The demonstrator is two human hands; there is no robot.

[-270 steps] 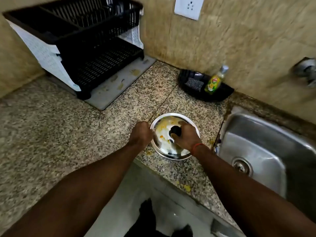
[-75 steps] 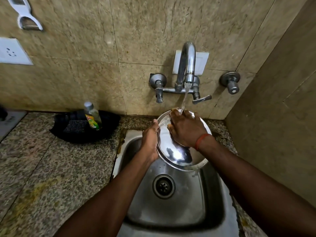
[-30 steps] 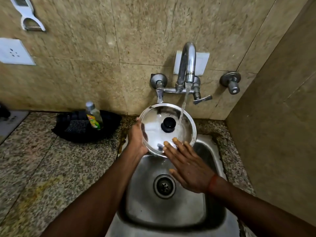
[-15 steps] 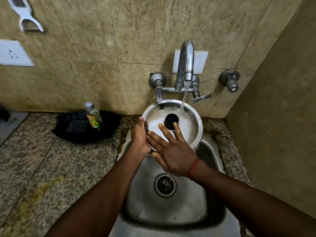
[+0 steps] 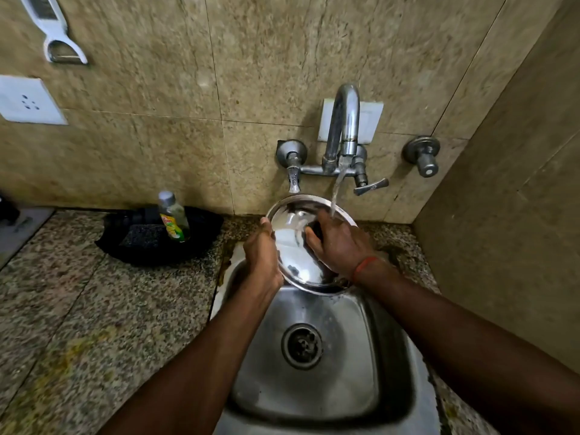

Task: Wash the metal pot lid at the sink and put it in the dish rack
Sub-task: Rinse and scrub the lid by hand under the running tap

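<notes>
Since the metal pot lid [image 5: 293, 259], tilted over the sink [image 5: 314, 400] under running water [image 5: 334, 199], looks stiff, light and wet-slick, the left hand [image 5: 263, 257] clamping its rim and the right hand [image 5: 340, 248] with fingers curled round its black knob [image 5: 314, 229] seem the surest holds.

Beige marbled wall tiles [image 5: 150, 89] across the top; white socket [image 5: 28, 100] at left edge; speckled granite counter [image 5: 78, 309] lower left; side wall [image 5: 518, 215] at right.
</notes>
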